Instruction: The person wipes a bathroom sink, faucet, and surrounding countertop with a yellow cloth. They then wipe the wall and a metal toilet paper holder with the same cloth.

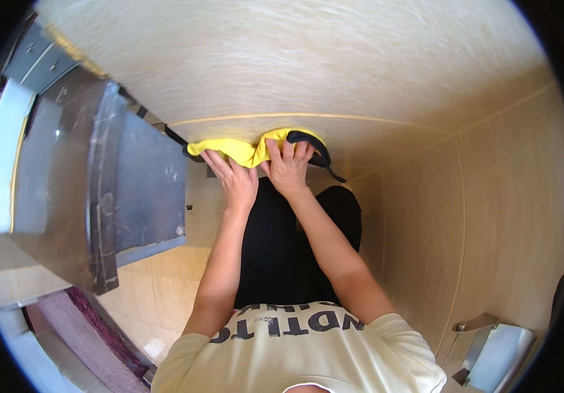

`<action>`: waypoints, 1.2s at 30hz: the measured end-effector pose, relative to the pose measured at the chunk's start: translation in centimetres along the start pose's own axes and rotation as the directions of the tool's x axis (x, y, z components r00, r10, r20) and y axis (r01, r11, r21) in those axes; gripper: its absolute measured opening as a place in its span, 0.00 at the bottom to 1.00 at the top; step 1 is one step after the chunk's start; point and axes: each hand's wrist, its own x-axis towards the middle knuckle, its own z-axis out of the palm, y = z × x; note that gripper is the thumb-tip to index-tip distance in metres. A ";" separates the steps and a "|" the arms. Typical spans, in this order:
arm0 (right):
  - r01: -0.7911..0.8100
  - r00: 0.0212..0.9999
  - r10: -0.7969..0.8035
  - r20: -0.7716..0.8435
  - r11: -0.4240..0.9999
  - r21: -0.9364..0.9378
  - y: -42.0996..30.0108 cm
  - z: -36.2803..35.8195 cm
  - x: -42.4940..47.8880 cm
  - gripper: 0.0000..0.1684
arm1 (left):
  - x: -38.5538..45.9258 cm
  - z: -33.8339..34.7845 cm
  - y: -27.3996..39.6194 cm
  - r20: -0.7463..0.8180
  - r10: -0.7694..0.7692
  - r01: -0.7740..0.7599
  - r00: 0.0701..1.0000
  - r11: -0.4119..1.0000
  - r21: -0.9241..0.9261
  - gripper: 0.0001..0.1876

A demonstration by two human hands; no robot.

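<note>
A yellow cloth with a dark edge and underside point(228, 149) lies spread against the beige tiled wall point(301, 64), just below a horizontal joint line. My left hand point(237, 181) presses its fingers on the lower left part of the cloth. On the right part, my right hand point(288, 167) has its fingers bent over the bunched fabric, near a folded dark section. One dark strip of the cloth hangs down to the right. Between the hands the fabric is creased.
To the left stands a dark stone-like counter point(61, 172) with a grey side panel point(149, 182) and a white basin point(4, 157). Tiled wall point(419, 216) closes the right side, with a metal holder point(495, 353) low down. A pinkish mat point(90, 339) lies at lower left.
</note>
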 end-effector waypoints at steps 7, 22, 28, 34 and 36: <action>-0.585 0.786 0.568 0.244 0.811 -0.004 3.3 -0.7 -6.9 0.57 | -4.5 1.7 3.3 0.236 -0.054 0.112 0.970 0.965 -0.238 0.35; -0.667 0.618 0.763 -0.191 0.637 0.386 12.6 -2.1 -2.9 0.57 | -0.2 6.7 9.6 0.209 0.530 -0.567 0.822 0.795 0.215 0.28; -0.801 0.088 0.963 0.255 -0.084 0.593 10.6 2.3 -11.6 0.45 | -2.8 7.8 8.8 0.430 0.598 -0.693 0.676 0.714 0.097 0.35; -0.181 -0.212 0.478 0.853 -0.877 0.446 5.5 1.7 -9.7 0.32 | -3.4 5.8 7.3 0.486 0.535 -0.661 0.691 0.740 0.126 0.34; -0.150 -0.185 0.388 0.903 -0.919 0.364 3.8 1.8 -8.0 0.30 | -3.1 4.4 5.8 0.495 0.487 -0.603 0.720 0.792 0.097 0.31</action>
